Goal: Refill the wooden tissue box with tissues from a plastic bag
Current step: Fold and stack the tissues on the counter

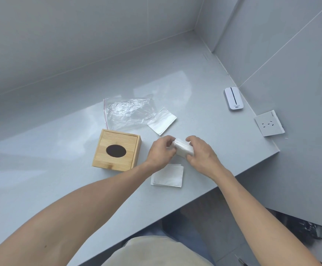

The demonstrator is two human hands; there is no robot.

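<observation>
The wooden tissue box (117,150) stands on the grey counter, lid on, its dark oval opening facing up. Behind it lies a clear plastic bag (128,112) with a red zip strip, flat, and a white tissue (162,121) rests partly under its right corner. My left hand (161,152) and my right hand (200,154) meet to the right of the box, both gripping a folded wad of white tissues (183,147) held a little above the counter. A flat stack of tissues (167,175) lies just below my hands.
A white pocket device (233,98) lies at the back right near the wall. A white wall socket (269,122) sits on the right wall beside the counter's (60,169) corner. The counter's front edge runs diagonally below my right forearm.
</observation>
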